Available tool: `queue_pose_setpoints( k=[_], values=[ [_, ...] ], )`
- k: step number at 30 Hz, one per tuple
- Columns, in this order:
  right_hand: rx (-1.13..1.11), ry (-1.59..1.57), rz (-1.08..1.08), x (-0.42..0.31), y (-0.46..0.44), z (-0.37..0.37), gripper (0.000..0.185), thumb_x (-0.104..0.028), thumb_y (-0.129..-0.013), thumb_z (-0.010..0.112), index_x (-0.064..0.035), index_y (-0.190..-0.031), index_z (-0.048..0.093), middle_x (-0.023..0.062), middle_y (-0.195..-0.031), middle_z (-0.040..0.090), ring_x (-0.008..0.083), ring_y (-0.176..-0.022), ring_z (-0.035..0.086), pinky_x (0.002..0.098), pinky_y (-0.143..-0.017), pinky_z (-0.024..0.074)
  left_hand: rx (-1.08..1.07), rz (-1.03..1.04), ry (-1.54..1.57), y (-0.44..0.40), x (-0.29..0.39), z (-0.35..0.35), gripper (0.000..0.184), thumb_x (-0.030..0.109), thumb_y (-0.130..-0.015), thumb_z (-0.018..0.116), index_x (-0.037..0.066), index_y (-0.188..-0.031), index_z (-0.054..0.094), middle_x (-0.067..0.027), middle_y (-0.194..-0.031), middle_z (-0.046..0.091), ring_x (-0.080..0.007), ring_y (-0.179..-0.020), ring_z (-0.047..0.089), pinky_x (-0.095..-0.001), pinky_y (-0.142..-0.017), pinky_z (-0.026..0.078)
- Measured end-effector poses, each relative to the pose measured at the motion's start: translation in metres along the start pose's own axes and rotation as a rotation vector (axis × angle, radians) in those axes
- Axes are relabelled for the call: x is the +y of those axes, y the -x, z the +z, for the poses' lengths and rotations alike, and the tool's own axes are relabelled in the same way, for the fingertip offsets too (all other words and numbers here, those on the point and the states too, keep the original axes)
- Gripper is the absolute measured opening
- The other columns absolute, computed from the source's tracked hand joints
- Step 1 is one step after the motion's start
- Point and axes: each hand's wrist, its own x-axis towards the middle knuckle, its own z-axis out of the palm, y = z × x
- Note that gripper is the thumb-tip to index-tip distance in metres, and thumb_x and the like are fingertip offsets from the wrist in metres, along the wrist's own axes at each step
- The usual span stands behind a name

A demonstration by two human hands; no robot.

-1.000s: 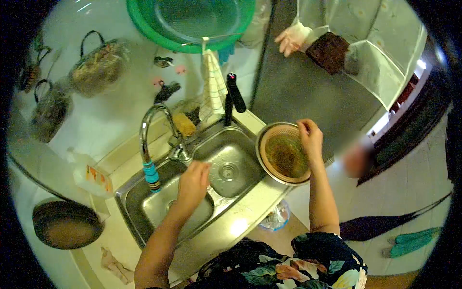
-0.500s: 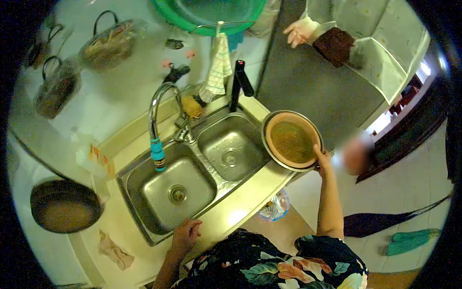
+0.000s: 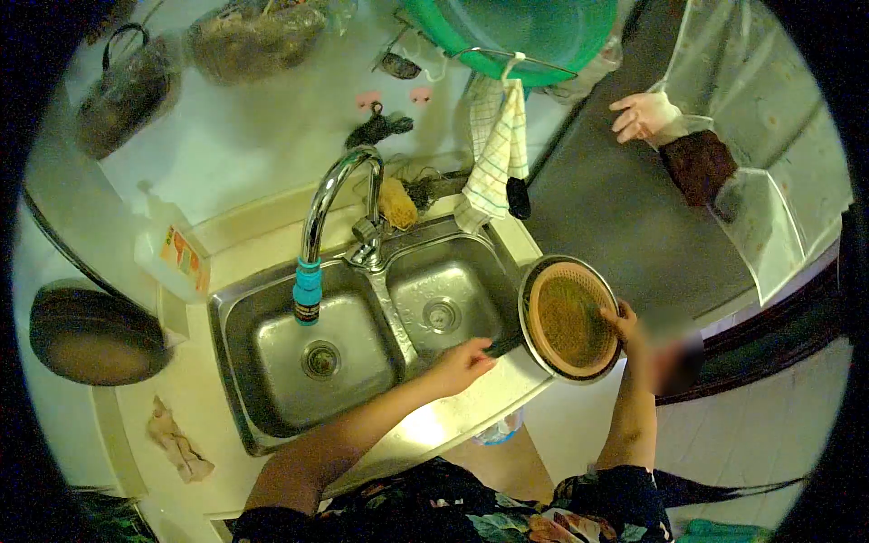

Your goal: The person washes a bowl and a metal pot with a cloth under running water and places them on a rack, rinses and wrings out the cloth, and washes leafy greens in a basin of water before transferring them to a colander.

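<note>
My right hand [image 3: 625, 328] grips the right rim of a metal bowl [image 3: 534, 345], which is tilted toward me. Inside the bowl sits an orange-tan strainer basket [image 3: 538, 312]; a greenish-brown surface shows within it, but I cannot make out what it is. My left hand [image 3: 463, 366] hovers over the front edge of the right sink basin [image 3: 444, 271], a little left of the bowl and apart from it. Its fingers are loosely bent and slightly apart, with nothing visible in them. A dark patch beyond the fingertips is unclear.
A chrome faucet [image 3: 317, 208] with a blue nozzle arches over the left basin [image 3: 281, 348]. To the left stand a white bottle [image 3: 176, 253] and a dark pan [image 3: 95, 335]. A crumpled cloth [image 3: 176, 443] lies on the counter. Checked towels [image 3: 498, 149] hang behind the sink.
My left hand has moved right and forward from the sink's front edge toward the bowl. The view has shifted; my right hand still holds the bowl, now tilted more upright.
</note>
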Motion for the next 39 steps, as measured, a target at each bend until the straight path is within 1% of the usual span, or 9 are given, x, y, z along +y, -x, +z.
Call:
queue_pose_setpoints(
  k=[3, 7, 13, 15, 17, 21, 27, 31, 39],
  values=[
    [-0.040, 0.009, -0.001, -0.021, 0.010, 0.006, 0.058, -0.032, -0.075, 0.079, -0.0004, -0.118, 0.057, 0.0103, -0.109, 0.063, 0.0206, -0.094, 0.060, 0.0324, -0.082, 0.0495, 0.008, -0.213, 0.319, -0.055, 0.025, 0.028, 0.060, 0.026, -0.091, 0.061, 0.000, -0.137, 0.033, -0.0107, -0.088, 0.062, -0.0192, -0.071, 0.060, -0.0330, -0.065, 0.051],
    [0.019, 0.072, -0.050, -0.008, 0.012, 0.001, 0.053, -0.030, -0.077, 0.076, 0.0013, -0.116, 0.057, 0.0102, -0.103, 0.064, 0.0196, -0.090, 0.059, 0.0318, -0.079, 0.0497, 0.068, -0.163, 0.485, -0.093, 0.024, 0.051, 0.051, 0.021, -0.090, 0.064, 0.010, -0.130, 0.033, -0.0127, -0.102, 0.055, -0.0168, -0.073, 0.059, -0.0299, -0.057, 0.053],
    [-0.032, -0.061, -0.026, 0.010, 0.019, 0.009, 0.039, -0.023, -0.088, 0.066, 0.0022, -0.115, 0.054, 0.0103, -0.105, 0.060, 0.0203, -0.098, 0.056, 0.0333, -0.088, 0.0444, 0.306, 0.053, 0.321, -0.107, -0.014, 0.075, 0.044, 0.012, -0.085, 0.062, 0.005, -0.120, 0.037, -0.0136, -0.109, 0.047, -0.0221, -0.106, 0.044, -0.0385, -0.094, 0.040],
    [0.053, 0.077, -0.023, -0.014, 0.036, 0.023, 0.039, -0.026, -0.088, 0.066, 0.0027, -0.113, 0.056, 0.0101, -0.100, 0.061, 0.0202, -0.096, 0.057, 0.0327, -0.088, 0.0445, 0.294, 0.121, 0.198, -0.101, -0.022, 0.069, 0.051, 0.017, -0.088, 0.062, 0.002, -0.123, 0.028, -0.0248, -0.107, 0.053, -0.0340, -0.088, 0.059, -0.0423, -0.079, 0.048],
    [-0.016, 0.082, -0.055, -0.003, 0.026, 0.024, 0.040, -0.027, -0.087, 0.067, 0.0030, -0.111, 0.057, 0.0104, -0.100, 0.061, 0.0197, -0.093, 0.057, 0.0320, -0.085, 0.0448, 0.340, 0.148, 0.216, -0.092, -0.029, 0.062, 0.051, 0.017, -0.088, 0.061, 0.002, -0.123, 0.028, -0.0252, -0.108, 0.052, -0.0333, -0.089, 0.059, -0.0414, -0.078, 0.049],
    [-0.095, -0.080, -0.050, 0.005, 0.026, 0.042, 0.041, -0.027, -0.085, 0.070, 0.0032, -0.110, 0.057, 0.0093, -0.097, 0.061, 0.0164, -0.084, 0.056, 0.0291, -0.076, 0.0450, 0.429, 0.258, 0.257, -0.050, -0.023, 0.041, 0.050, 0.016, -0.087, 0.061, 0.002, -0.123, 0.029, -0.0250, -0.109, 0.052, -0.0316, -0.092, 0.059, -0.0412, -0.078, 0.049],
    [-0.172, 0.103, -0.192, -0.042, 0.067, 0.107, 0.043, -0.023, -0.081, 0.074, 0.0034, -0.109, 0.055, 0.0076, -0.094, 0.061, 0.0156, -0.079, 0.055, 0.0285, -0.072, 0.0456, 0.404, -0.093, 0.109, 0.058, 0.025, -0.033, 0.046, 0.015, -0.085, 0.063, 0.000, -0.118, 0.034, -0.0224, -0.104, 0.054, -0.0280, -0.090, 0.061, -0.0371, -0.071, 0.052],
    [-0.306, 0.137, -0.170, -0.081, 0.088, 0.163, 0.048, -0.025, -0.075, 0.078, 0.0027, -0.108, 0.055, 0.0058, -0.089, 0.061, 0.0153, -0.080, 0.054, 0.0277, -0.073, 0.0462, 0.596, -0.084, 0.111, 0.125, 0.028, -0.054, 0.049, 0.016, -0.086, 0.064, -0.002, -0.119, 0.034, -0.0184, -0.101, 0.053, -0.0236, -0.086, 0.060, -0.0371, -0.068, 0.051],
    [-0.471, 0.177, -0.352, -0.145, 0.120, 0.290, 0.065, -0.035, -0.070, 0.081, 0.0075, -0.112, 0.056, 0.0196, -0.107, 0.063, 0.0269, -0.095, 0.060, 0.0361, -0.084, 0.0487, 0.915, -0.003, -0.005, 0.227, 0.026, -0.109, 0.044, 0.007, -0.087, 0.062, -0.002, -0.119, 0.033, -0.0123, -0.089, 0.057, -0.0140, -0.070, 0.059, -0.0285, -0.059, 0.049]
  ],
)
